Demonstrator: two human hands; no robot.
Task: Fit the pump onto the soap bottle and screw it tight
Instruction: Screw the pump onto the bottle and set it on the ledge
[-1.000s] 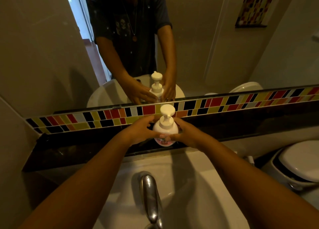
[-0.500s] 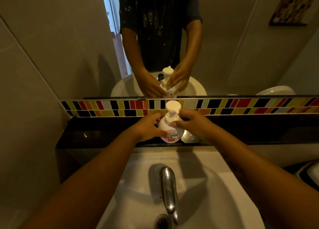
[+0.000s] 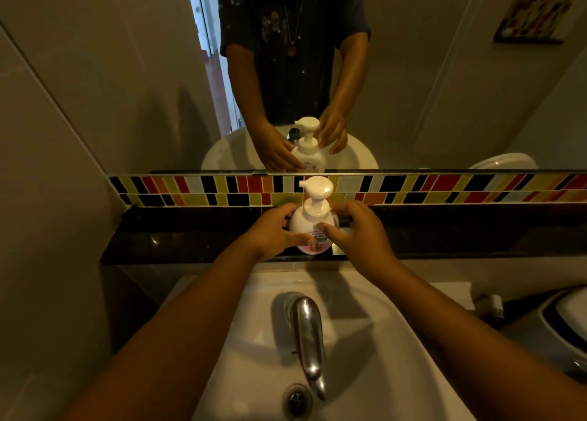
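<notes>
The soap bottle (image 3: 313, 230) stands upright on the dark ledge (image 3: 190, 239) behind the sink (image 3: 374, 350), just below the band of coloured tiles (image 3: 444, 188). The white pump (image 3: 316, 190) sits on the bottle's neck, its spout pointing left.

The left hand (image 3: 273, 230) wraps the bottle's left side, thumb laid across the front label and fingers curled round the back, gripping it. The right hand (image 3: 355, 230) is at the right side, its thumb touching the front of the bottle near the label and its fingers spread loosely round the shoulder; I cannot tell whether those fingers actually press on the bottle. Neither hand touches the pump head.

The chrome tap (image 3: 308, 335) rises from the sink between the 2 forearms, with the drain (image 3: 297, 400) below it. The mirror (image 3: 444, 71) above the tiles reflects the bottle, pump and both hands.
</notes>
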